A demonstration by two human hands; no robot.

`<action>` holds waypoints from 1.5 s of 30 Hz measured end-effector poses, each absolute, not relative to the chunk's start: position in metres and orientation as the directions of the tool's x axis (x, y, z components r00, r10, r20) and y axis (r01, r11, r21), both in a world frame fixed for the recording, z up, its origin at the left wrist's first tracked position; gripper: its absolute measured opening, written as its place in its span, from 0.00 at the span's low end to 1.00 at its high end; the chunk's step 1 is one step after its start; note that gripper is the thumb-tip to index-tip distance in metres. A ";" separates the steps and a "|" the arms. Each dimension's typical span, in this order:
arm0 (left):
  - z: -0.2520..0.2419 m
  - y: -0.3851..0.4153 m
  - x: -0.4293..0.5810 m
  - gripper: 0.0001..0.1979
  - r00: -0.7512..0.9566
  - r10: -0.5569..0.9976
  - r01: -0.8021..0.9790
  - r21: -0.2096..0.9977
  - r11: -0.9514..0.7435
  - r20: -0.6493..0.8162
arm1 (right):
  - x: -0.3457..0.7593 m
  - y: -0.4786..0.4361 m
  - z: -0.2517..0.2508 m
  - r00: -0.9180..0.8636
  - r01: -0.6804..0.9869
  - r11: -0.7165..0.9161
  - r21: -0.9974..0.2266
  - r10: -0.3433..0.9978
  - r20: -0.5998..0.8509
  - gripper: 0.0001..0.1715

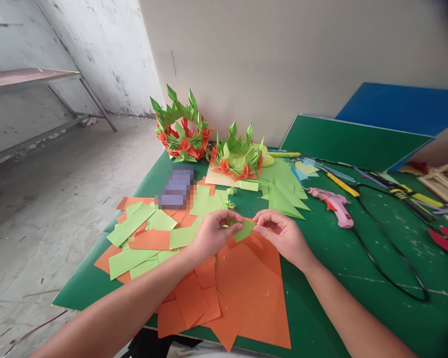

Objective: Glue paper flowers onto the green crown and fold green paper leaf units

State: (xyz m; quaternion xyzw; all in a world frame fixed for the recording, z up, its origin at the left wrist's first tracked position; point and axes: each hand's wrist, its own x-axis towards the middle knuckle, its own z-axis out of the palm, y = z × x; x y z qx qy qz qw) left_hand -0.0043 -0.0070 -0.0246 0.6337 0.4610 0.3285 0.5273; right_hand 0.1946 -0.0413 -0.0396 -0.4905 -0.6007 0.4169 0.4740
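Note:
Between both hands is a small piece of green paper (pixel 245 230), held just above a large orange paper sheet (pixel 257 293). My left hand (pixel 217 232) pinches its left edge between thumb and fingers. On the other side, my right hand (pixel 280 232) pinches the right edge, fingers curled. Two small folded green paper pieces (pixel 229 205) lie just beyond my left hand. Loose green paper strips (pixel 132 261) and orange strips (pixel 188 298) are strewn to the left and under my left forearm.
Two green-and-orange folded-paper crowns, a taller one (pixel 184 141) and a lower one (pixel 241 159), stand at the back. A pink glue gun (pixel 334 205) with a black cord lies right, near a yellow-handled tool (pixel 341 184). A green board (pixel 354 141) leans behind.

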 end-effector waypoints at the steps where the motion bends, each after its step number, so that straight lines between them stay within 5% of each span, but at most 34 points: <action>1: -0.024 -0.007 -0.005 0.10 0.361 0.930 0.241 0.970 -0.029 -0.062 | 0.194 -0.041 -0.040 -0.065 0.189 0.157 -0.969 0.987 0.148 0.11; 17: -0.027 -0.002 -0.007 0.12 0.424 0.895 0.171 0.983 0.071 -0.139 | 0.200 -0.038 -0.042 -0.176 0.120 0.025 -0.992 0.984 0.004 0.15; 25: -0.029 -0.009 -0.004 0.06 0.394 0.901 0.230 0.930 -0.285 0.178 | 0.199 -0.045 -0.031 -0.141 0.480 0.386 -0.788 0.920 0.366 0.09; 30: -0.029 -0.009 -0.005 0.06 0.398 0.903 0.251 0.928 -0.276 0.161 | 0.199 -0.045 -0.029 -0.273 0.484 0.525 -0.700 0.851 0.449 0.08; 37: -0.025 -0.010 -0.003 0.05 0.427 0.899 0.277 0.933 -0.230 0.095 | 0.199 -0.048 -0.032 -0.270 0.404 0.477 -0.781 0.878 0.396 0.05; 41: -0.023 -0.010 -0.002 0.05 0.397 0.918 0.237 0.965 -0.111 0.008 | 0.198 -0.049 -0.035 -0.205 0.304 0.387 -0.870 0.919 0.337 0.13; 45: -0.025 -0.012 -0.001 0.03 0.384 0.919 0.229 0.955 -0.187 0.088 | 0.197 -0.048 -0.034 -0.174 0.270 0.316 -0.910 0.945 0.276 0.09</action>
